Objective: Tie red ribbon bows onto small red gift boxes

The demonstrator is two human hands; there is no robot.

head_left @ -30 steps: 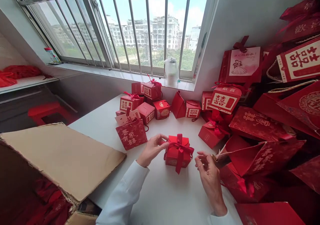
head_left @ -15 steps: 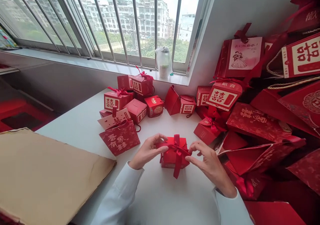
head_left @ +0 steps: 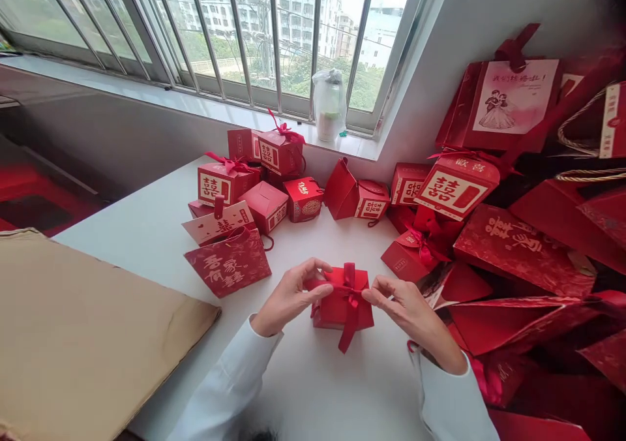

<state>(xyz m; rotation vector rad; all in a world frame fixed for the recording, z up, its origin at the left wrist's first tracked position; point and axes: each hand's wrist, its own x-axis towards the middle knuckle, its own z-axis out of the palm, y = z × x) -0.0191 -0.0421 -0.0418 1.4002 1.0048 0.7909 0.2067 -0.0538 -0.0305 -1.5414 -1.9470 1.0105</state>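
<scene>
A small red gift box point(head_left: 326, 314) rests on the white table in front of me. Red ribbon point(head_left: 349, 329) is wound over it and tied in a bow on the lid, with a tail hanging down the front. At the box's left, my left hand point(head_left: 283, 297) pinches a loop of this ribbon between thumb and fingers. From the right, my right hand point(head_left: 415, 310) has thumb and fingertips closed on the ribbon close to the knot. The part between the right fingertips is mostly hidden.
Several red boxes point(head_left: 264, 206) and a paper bag point(head_left: 229, 263) stand at the back left. Red boxes and bags point(head_left: 525, 248) pile up on the right. A cardboard sheet point(head_left: 98, 330) covers the left front. A plastic-wrapped cup point(head_left: 328, 108) is on the windowsill.
My right hand has moved left along the ribbon, its fingertips now closed nearer the knot. My left hand keeps its pinch on the loop. The view has shifted slightly.
</scene>
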